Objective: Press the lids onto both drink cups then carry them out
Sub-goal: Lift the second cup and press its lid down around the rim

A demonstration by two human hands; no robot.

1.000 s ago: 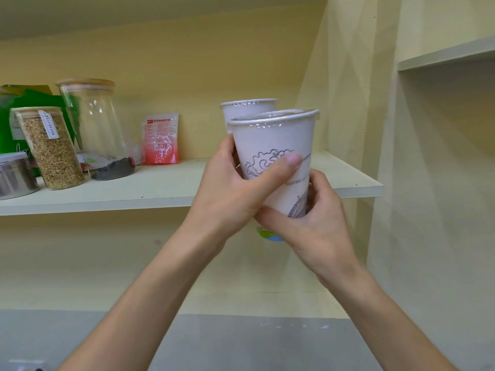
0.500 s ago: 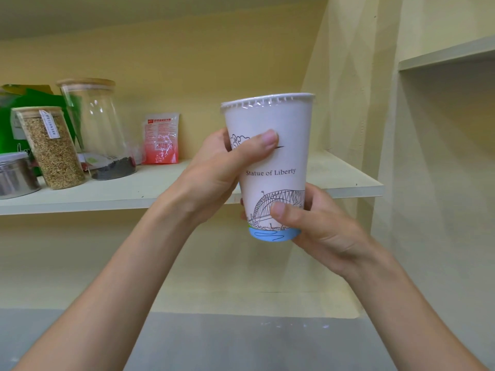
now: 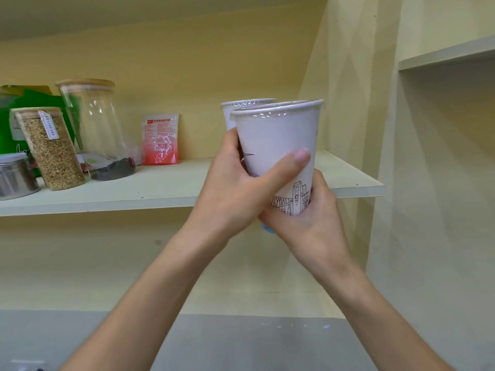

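Note:
A white paper drink cup (image 3: 278,140) with line drawings and a clear plastic lid (image 3: 276,109) is held in front of the shelf, tilted slightly. My left hand (image 3: 241,188) wraps its side, thumb across the front. Cupping its base from below is my right hand (image 3: 308,223). Behind it stands a second lidded white cup (image 3: 231,113), mostly hidden, only its rim and upper left side showing. Whether my left hand touches that one I cannot tell.
The pale shelf board (image 3: 160,191) carries a jar of grain (image 3: 51,148), a tall glass jar with a wooden lid (image 3: 96,129), a metal tin (image 3: 14,175), a green box (image 3: 34,100) and a red packet (image 3: 160,139). A wall and higher shelf (image 3: 444,53) stand right. Grey floor lies below.
The held cup has turned in my hands, so a blank side faces me instead of the printed text. It sits lower and further right, uncovering the second cup behind. My right hand shifted under the base.

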